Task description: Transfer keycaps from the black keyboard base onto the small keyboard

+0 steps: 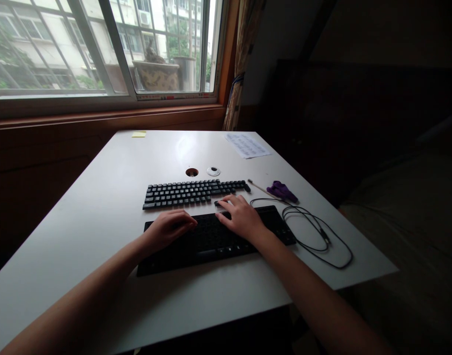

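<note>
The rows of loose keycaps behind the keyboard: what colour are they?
The keycaps look black, best seen in the head view.

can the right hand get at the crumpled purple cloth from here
Probably yes: nothing tall stands between the bare right hand and the purple cloth, just low things like the thin black cable on the white tabletop.

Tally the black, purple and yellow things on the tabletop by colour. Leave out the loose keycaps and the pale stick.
Black: 2 (keyboard body, cable)
Purple: 1 (crumpled cloth)
Yellow: 1 (paper note)
Total: 4
</note>
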A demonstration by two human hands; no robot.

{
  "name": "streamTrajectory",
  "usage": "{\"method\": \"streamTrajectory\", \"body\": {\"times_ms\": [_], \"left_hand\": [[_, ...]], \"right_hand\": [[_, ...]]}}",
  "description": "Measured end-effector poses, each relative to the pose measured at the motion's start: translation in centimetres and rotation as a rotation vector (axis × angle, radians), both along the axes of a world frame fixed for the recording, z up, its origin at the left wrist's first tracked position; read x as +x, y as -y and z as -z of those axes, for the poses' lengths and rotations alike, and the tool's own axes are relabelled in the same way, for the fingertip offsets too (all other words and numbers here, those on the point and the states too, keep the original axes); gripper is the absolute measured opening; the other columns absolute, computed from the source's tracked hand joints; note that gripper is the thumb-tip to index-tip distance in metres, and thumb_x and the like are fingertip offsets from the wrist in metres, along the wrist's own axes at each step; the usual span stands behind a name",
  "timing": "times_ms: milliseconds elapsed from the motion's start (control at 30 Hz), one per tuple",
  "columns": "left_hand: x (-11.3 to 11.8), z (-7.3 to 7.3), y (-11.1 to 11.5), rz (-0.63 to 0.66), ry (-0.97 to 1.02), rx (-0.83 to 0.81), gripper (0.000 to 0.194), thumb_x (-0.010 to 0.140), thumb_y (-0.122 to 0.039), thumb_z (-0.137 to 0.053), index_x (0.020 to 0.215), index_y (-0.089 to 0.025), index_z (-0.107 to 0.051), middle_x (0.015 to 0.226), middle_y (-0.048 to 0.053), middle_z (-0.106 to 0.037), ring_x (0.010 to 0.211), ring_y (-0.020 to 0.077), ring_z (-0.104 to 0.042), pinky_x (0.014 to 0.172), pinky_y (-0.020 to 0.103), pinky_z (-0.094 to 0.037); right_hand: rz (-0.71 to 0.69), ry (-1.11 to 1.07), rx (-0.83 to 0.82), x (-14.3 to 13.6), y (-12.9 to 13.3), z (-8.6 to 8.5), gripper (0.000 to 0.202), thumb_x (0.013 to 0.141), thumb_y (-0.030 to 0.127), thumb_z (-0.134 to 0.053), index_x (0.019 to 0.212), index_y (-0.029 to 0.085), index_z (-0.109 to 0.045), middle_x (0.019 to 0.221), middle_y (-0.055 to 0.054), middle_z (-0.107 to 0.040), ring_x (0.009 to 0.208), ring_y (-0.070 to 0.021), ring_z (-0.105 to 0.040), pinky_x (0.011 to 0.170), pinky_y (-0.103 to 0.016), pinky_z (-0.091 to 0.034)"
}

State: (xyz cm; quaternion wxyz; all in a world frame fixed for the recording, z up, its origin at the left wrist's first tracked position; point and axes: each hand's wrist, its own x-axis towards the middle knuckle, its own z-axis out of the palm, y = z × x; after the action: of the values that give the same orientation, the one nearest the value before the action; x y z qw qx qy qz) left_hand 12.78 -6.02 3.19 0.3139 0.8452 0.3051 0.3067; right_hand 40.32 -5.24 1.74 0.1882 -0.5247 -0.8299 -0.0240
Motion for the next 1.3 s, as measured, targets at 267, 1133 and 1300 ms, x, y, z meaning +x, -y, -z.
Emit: {"method": "streamTrajectory", "body": {"times_ms": [267, 1133, 1300], "left_hand": [[0.0, 0.2, -0.1, 0.008, -0.011, 0.009, 0.021, 0.095, -0.030, -0.054, 0.098, -0.018, -0.071, 0.089, 0.006, -0.071, 0.078, 0.0147, -0.065, 0.071, 0.023, -0.050], [0.0, 0.4, -0.1, 0.014, -0.020, 0.007, 0.020, 0.094, -0.028, -0.055, 0.099, -0.018, -0.071, 0.088, 0.005, -0.070, 0.076, 0.0139, -0.065, 0.069, 0.023, -0.049], [0.0, 0.4, 0.0, 0.017, -0.017, 0.005, 0.019, 0.094, -0.027, -0.055, 0.099, -0.018, -0.070, 0.087, 0.005, -0.071, 0.076, 0.0137, -0.065, 0.069, 0.022, -0.049]], "right_hand": [[0.051, 0.064, -0.017, -0.7, -0.3, -0.1, 0.052, 0.089, 0.060, -0.052, 0.126, 0.025, -0.062, 0.124, -0.010, -0.058, 0.109, -0.0309, -0.049, 0.084, -0.042, -0.050], [0.081, 0.062, -0.009, -1.5, -1.3, 0.6, 0.051, 0.091, 0.058, -0.047, 0.128, 0.025, -0.060, 0.129, -0.009, -0.056, 0.109, -0.0304, -0.050, 0.085, -0.041, -0.050], [0.084, 0.059, -0.007, -1.5, -1.3, 0.7, 0.051, 0.091, 0.058, -0.048, 0.128, 0.025, -0.060, 0.129, -0.010, -0.056, 0.109, -0.0300, -0.050, 0.086, -0.040, -0.050]]}}
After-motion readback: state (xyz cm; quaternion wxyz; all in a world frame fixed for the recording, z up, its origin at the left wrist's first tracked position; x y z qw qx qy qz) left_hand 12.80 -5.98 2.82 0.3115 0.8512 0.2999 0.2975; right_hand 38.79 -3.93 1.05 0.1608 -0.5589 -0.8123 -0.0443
